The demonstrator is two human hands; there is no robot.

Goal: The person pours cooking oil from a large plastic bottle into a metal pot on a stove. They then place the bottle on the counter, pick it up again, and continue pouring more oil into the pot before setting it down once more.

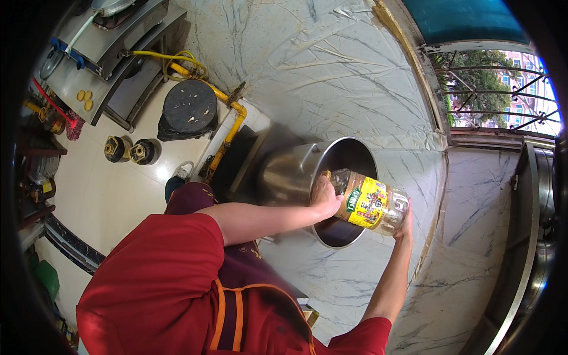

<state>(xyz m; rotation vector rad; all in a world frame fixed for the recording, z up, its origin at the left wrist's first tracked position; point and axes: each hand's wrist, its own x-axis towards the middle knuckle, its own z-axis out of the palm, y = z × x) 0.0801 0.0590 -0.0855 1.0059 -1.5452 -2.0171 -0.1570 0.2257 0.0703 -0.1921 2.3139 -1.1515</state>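
Note:
A large clear plastic bottle [372,202] with a yellow and green label lies slanted across the mouth of a tall stainless steel stockpot [288,171]. Around the bottle's neck end is my left hand [326,197], beside its yellowish cap or collar. My right hand [404,219] grips the bottle's base from the far right. The neck end points to the left, near the pot's rim. How much the bottle holds is not plain, and the pot's dark inside shows no clear contents.
A round black block or stool [190,106] stands by yellow gas piping [233,126]. Two dark-bodied objects with yellowish tops [116,148] are on the floor. At upper left is a steel stove counter [95,42]; a barred window [501,93] and metal shelf [519,248] are right.

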